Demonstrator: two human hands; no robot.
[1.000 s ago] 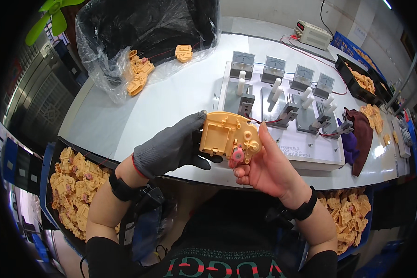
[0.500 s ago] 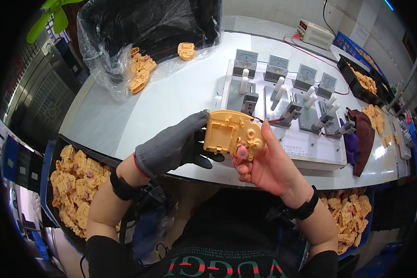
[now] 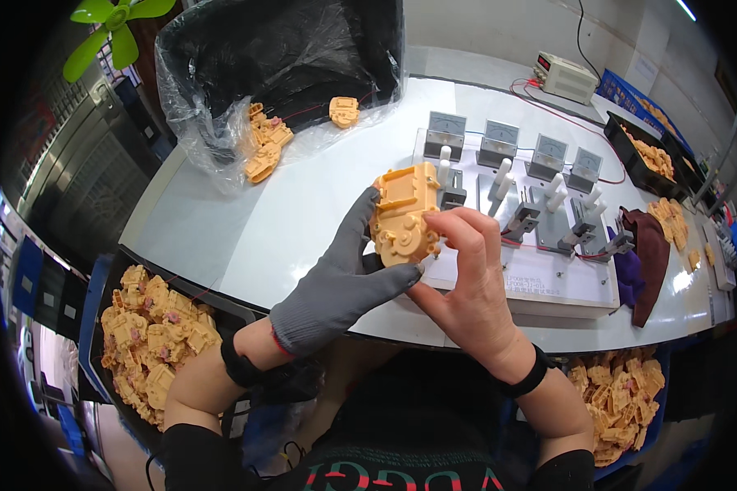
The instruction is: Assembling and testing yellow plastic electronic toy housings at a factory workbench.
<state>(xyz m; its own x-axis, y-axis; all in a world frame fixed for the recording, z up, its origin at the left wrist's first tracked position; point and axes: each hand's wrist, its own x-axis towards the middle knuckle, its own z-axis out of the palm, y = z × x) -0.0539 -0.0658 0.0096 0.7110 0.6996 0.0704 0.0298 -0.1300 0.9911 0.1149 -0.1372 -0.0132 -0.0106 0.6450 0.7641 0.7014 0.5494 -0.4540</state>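
Note:
An orange-yellow plastic gearbox housing (image 3: 403, 214) is held up between my two hands over the front of the table. My left hand (image 3: 332, 290), in a grey glove, is closed round its left side and lower end. With bare fingers and thumb, my right hand (image 3: 471, 286) grips its lower right side. Just beyond the housing stands a white test board (image 3: 540, 286) carrying a row of analogue meters (image 3: 499, 132), grey fixtures and white-handled clamps (image 3: 504, 178).
Bins of similar housings stand low at left (image 3: 151, 344) and right (image 3: 618, 401). A black bin lined with clear plastic (image 3: 303, 61) lies at the back left, loose housings (image 3: 266, 147) beside it. A power supply (image 3: 565, 75) sits at the back right, a brown cloth (image 3: 648, 270) at the board's right.
The housing has been turned so another face shows, its pink part now out of sight. My left hand has shifted to grip lower, and my right fingers have moved to its side.

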